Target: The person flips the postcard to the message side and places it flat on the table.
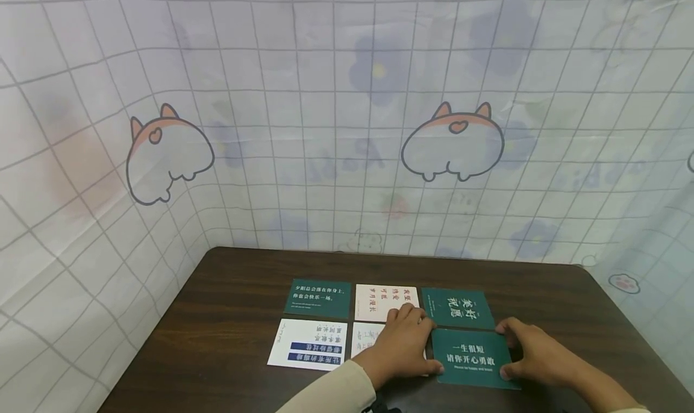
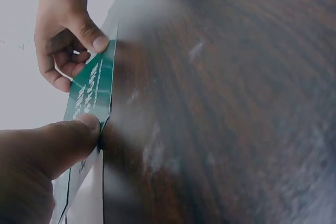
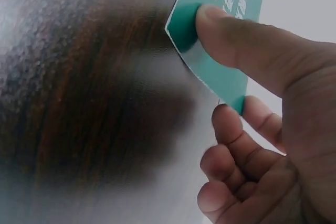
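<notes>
A green card (image 1: 472,359) with white lettering lies on the table at the near right of a two-row group of cards. My right hand (image 1: 542,353) holds its right end, thumb (image 3: 215,24) on the printed face and fingers curled at the far edge. My left hand (image 1: 401,347) reaches over the neighbouring white card (image 1: 363,338) and covers much of it. Its thumb (image 2: 86,124) presses the left end of the green card, while the other fingers spread toward the cream card (image 1: 379,298) with red lettering. Behind the held card lies another green card (image 1: 458,310).
To the left lie a green card (image 1: 320,298) with small white text and a white card (image 1: 309,344) with blue bars. They share the dark wooden table (image 1: 217,316). A checked curtain (image 1: 325,130) with cartoon prints rises behind the table and along its sides.
</notes>
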A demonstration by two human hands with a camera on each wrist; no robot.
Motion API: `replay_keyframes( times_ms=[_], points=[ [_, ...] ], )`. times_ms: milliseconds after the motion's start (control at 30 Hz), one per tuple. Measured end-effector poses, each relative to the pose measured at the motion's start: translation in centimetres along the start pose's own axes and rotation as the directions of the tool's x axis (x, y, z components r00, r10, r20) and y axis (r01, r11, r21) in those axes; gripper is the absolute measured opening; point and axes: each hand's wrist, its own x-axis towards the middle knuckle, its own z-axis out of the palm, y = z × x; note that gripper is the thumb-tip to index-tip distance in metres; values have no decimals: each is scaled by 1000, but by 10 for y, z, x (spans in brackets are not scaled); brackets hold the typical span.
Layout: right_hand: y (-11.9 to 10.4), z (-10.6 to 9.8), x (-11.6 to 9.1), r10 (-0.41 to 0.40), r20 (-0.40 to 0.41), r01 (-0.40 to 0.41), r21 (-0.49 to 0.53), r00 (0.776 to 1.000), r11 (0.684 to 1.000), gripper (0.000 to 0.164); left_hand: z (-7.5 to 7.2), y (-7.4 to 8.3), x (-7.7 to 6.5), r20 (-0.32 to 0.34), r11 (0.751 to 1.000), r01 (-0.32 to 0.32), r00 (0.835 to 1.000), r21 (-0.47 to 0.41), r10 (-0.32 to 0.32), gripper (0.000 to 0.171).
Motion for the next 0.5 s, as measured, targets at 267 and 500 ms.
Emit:
replay_keyframes(
  times_ms=[267, 500],
  points=[
    [5, 0, -6, -4, -38, 9, 137, 999, 991, 55, -1, 1, 1, -74, 993, 10, 997, -120, -19, 54],
    [7, -4, -7, -25, -26, 31, 251, 999, 968, 56, 0, -1, 0, -100, 962, 3, 994, -272, -31, 46]
  ],
)
